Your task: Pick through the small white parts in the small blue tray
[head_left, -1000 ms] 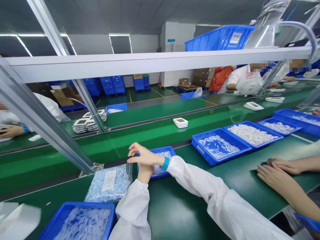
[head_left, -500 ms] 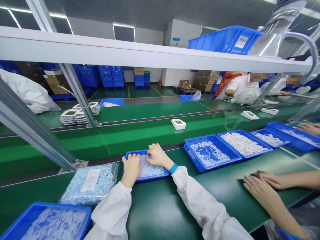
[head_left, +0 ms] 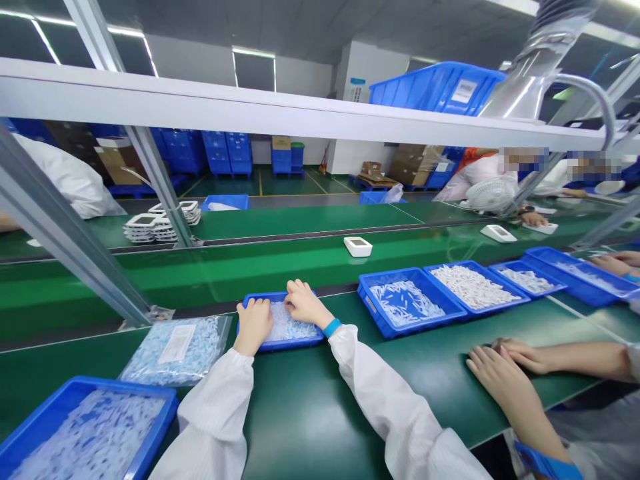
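A small blue tray (head_left: 295, 345) of pale blue and white small pieces (head_left: 295, 328) sits before me on the green bench. Over its left end is my left hand (head_left: 255, 325), knuckles up and fingers bent down; its fingertips are hidden. My right hand (head_left: 305, 303) reaches in over the back rim and middle, fingers closed and pointing down at the pieces. What either hand pinches does not show. To the left lie a clear bag (head_left: 175, 350) of light blue pieces with a white label, and a larger blue tray (head_left: 165, 413) of pale flat pieces.
Several blue trays stand right, including one with sparse white strips (head_left: 367, 293) and one with white pieces (head_left: 475, 287). A co-worker's hands (head_left: 505, 373) rest nearby. A white device (head_left: 358, 247) lies on the green conveyor (head_left: 280, 263). A metal post (head_left: 160, 193) and shelf beam (head_left: 300, 117) cross ahead.
The view has shifted slightly, so the near trays and hands appear a little further left and higher. Both hands stay at the small tray. Across the line, a hand now touches a white device.
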Available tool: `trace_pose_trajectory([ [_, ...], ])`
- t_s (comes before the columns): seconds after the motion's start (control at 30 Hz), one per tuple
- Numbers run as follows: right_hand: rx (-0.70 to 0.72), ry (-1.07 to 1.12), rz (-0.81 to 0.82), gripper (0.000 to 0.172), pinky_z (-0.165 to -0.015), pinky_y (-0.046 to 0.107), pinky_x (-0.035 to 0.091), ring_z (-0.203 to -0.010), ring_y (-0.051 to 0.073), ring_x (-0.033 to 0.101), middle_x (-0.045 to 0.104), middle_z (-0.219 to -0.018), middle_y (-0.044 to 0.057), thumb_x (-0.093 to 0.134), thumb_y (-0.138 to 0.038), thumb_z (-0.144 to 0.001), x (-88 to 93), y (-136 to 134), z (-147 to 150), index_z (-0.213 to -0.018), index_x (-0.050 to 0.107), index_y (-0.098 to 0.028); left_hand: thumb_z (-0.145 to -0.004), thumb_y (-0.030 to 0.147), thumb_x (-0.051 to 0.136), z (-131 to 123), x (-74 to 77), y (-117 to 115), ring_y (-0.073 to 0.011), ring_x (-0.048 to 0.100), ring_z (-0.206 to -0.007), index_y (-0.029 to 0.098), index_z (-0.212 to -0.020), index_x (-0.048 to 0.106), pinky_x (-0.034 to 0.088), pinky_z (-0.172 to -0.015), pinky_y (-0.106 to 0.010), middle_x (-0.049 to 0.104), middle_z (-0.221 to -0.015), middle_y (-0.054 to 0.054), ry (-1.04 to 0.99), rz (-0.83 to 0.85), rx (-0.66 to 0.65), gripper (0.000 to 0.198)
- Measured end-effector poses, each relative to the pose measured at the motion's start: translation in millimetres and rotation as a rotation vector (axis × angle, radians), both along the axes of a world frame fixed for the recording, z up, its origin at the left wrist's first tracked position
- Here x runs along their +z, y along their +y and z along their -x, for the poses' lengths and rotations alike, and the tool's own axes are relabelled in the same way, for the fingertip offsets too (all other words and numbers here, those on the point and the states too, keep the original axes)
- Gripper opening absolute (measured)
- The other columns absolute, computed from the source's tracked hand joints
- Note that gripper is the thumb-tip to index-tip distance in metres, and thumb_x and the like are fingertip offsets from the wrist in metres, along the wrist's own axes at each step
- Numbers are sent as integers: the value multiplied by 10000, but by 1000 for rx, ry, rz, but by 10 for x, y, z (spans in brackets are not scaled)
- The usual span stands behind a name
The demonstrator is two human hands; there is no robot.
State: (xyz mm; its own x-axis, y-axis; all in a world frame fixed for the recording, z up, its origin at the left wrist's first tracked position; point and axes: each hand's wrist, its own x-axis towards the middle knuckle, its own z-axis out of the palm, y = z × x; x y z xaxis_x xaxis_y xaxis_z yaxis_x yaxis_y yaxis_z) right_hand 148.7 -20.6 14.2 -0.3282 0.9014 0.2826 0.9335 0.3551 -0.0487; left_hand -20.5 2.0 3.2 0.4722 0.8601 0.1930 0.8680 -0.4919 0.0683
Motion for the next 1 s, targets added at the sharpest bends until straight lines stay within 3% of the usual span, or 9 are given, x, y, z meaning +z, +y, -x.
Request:
trace_pose_trajectory([
  [0.3, -28, 3, -56, 151, -778, 340, 338, -937, 220, 369, 462, -974, 91, 582, -240, -775, -6, -69, 51, -710, 658, -128, -864, 215, 350, 62, 19, -66, -272, 517, -1024, 177, -952, 613, 342, -857, -449, 657, -1024, -114, -24, 14, 6, 280],
  [0.77, -67, -93, -123, 155, -733, 329, 367, -922, 231, 438, 512, -977, 126, 558, -208, -751, -26, -139, 150, -682, 665, -119, -855, 191, 377, 110, 72, -210, -262, 532, -1029, 186, -960, 640, 361, -887, -468, 667, -1030, -119, -36, 37, 44, 283],
  [1.0, -31, -176, -194, 242, -870, 412, 326, -969, 260, 436, 545, -967, 167, 437, -147, -841, -28, -204, 214, -818, 663, -66, -848, 189, 369, 128, 23, -279, -276, 529, -1036, 171, -960, 654, 355, -901, -501, 664, -1038, -138, -48, 49, 83, 307],
])
